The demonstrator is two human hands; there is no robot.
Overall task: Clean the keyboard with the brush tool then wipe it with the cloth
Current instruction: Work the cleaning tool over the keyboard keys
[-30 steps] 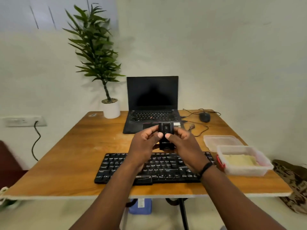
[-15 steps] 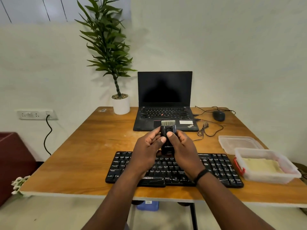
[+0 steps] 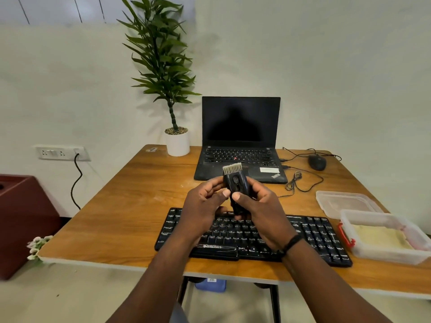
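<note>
- Nearest you, both forearms reach in from the bottom edge and meet above the middle of the keyboard (image 3: 310,238), a black one lying flat on the wooden table (image 3: 130,206) just below your fingers.
- Your left hand (image 3: 203,210) curls its fingers round the left side of the brush tool (image 3: 236,190), with the thumb tip pressed on its front face.
- Your right hand (image 3: 261,210) grips the tool's right side the same way — thumb tip on the front, just beside the left thumb, the other fingers wrapped behind it. A dark band sits on that wrist.
- The brush tool stands nearly upright between your two thumbs, a dark body with pale bristles pointing up and away from your fingertips; it hangs clear of the keys.
- To the right of your right-hand fingers, a clear plastic box (image 3: 384,255) stands just beside the keyboard's right end, with a pale yellow cloth (image 3: 380,238) lying in it.
- Its clear lid (image 3: 345,201) lies flat just behind the box.
- Beyond your fingertips an open black laptop (image 3: 240,136) stands with a dark screen.
- Farther right of it — a dark mouse (image 3: 317,162) with a looping cable.
- Left of the laptop, past your left-hand fingers, a green plant in a white pot (image 3: 177,144) stands at the table's far edge.
</note>
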